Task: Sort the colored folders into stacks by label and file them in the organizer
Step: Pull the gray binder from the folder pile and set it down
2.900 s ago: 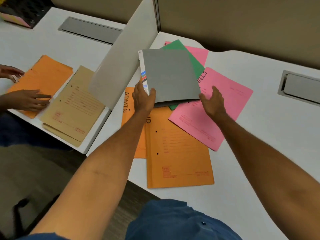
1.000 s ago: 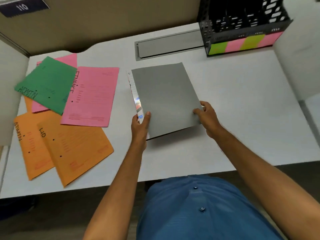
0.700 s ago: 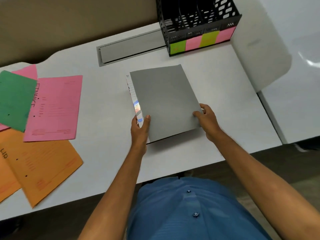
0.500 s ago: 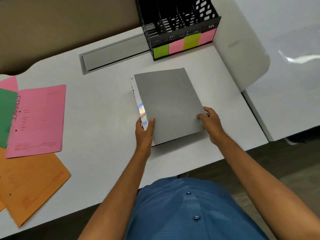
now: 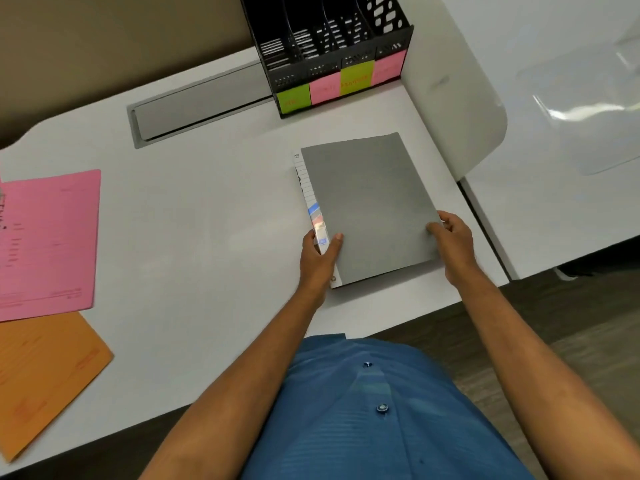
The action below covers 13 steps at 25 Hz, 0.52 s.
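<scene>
Both hands are on the grey folder (image 5: 369,209) now. It's a plain matte grey cover, with a white lined strip down its 9 o'clock edge carrying small blue and pale colour tabs and a tiny "A4" mark at the top corner. The left hand (image 5: 318,261) pinches that strip side near the bottom corner, thumb on top of the cover. The right hand (image 5: 453,240) grips the opposite edge at about 3 o'clock, fingers curled over it. Whether the folder lies flat on the desk (image 5: 207,209) or sits just off it, I can't tell.

At 12 o'clock from the folder stands the black organizer (image 5: 332,46), slotted, with green, pink, yellow-green and pink sticky labels along its front; the writing is too blurred to read. Well off at 9 o'clock a pink folder (image 5: 48,244) lies flat, overlapping an orange folder (image 5: 45,379) towards 8 o'clock.
</scene>
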{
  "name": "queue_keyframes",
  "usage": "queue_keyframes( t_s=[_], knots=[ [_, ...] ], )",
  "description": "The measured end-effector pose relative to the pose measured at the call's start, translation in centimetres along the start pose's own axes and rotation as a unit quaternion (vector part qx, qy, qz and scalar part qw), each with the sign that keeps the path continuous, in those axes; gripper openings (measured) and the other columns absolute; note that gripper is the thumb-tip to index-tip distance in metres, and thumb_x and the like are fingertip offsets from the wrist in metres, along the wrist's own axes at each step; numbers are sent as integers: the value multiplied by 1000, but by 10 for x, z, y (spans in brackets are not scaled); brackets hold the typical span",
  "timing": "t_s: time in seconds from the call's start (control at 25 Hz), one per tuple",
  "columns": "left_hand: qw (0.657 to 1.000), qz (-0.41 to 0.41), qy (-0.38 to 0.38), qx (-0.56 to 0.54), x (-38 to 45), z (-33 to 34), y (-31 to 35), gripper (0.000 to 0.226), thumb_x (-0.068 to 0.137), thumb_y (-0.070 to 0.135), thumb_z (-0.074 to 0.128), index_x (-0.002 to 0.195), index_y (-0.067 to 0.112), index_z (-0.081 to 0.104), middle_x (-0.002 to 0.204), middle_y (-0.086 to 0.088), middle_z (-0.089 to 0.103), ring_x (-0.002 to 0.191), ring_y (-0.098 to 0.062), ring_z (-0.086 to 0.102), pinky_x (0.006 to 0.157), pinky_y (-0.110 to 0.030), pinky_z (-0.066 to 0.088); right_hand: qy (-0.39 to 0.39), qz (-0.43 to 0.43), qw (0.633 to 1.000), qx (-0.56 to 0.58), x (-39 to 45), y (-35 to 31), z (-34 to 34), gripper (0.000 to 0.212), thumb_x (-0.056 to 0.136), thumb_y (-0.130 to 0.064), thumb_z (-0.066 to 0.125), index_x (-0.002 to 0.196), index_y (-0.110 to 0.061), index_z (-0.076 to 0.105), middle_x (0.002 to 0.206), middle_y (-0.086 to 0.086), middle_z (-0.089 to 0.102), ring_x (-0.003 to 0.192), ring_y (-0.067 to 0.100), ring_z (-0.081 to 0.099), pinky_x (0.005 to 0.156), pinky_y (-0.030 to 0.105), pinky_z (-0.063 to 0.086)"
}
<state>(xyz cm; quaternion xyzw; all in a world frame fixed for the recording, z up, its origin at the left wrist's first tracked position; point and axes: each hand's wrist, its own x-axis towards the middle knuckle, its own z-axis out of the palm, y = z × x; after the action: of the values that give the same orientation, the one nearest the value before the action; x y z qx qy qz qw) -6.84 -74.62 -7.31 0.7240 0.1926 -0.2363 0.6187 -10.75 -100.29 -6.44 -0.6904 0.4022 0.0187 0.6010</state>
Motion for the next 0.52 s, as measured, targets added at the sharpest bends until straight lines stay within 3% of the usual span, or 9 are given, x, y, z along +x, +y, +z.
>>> queue_keyframes(
  t_s=[0.12,0.2,0.28,0.52],
  knots=[
    [998,9,-21,58,3,5,4,52,93,47,70,137,29,51,111,10,67,101,-12,67,85,-28,55,24,-22,999,-39,5,3,-8,35,92,-23,60,127,-27,63,119,-2,67,103,10,63,73,23,53],
    [995,16,-31,88,3,8,7,48,93,45,70,135,28,54,110,8,68,93,-5,67,79,-25,56,51,-30,994,-95,9,6,-8,45,94,-26,58,139,-23,59,134,5,60,116,19,59,90,37,57],
    [993,27,-31,112,0,10,11,43,94,42,70,131,27,56,109,7,67,88,-8,69,74,-25,57,92,-20,980,-177,11,10,-6,54,95,-30,59,148,-21,50,146,9,47,131,29,46,107,49,46],
    [985,40,-28,168,-4,8,15,53,95,38,70,140,16,54,129,-12,65,111,-31,69,93,-50,60,120,-19,952,-282,6,13,4,56,98,-37,58,150,-23,47,149,11,40,134,36,37,109,52,33]
  ],
)
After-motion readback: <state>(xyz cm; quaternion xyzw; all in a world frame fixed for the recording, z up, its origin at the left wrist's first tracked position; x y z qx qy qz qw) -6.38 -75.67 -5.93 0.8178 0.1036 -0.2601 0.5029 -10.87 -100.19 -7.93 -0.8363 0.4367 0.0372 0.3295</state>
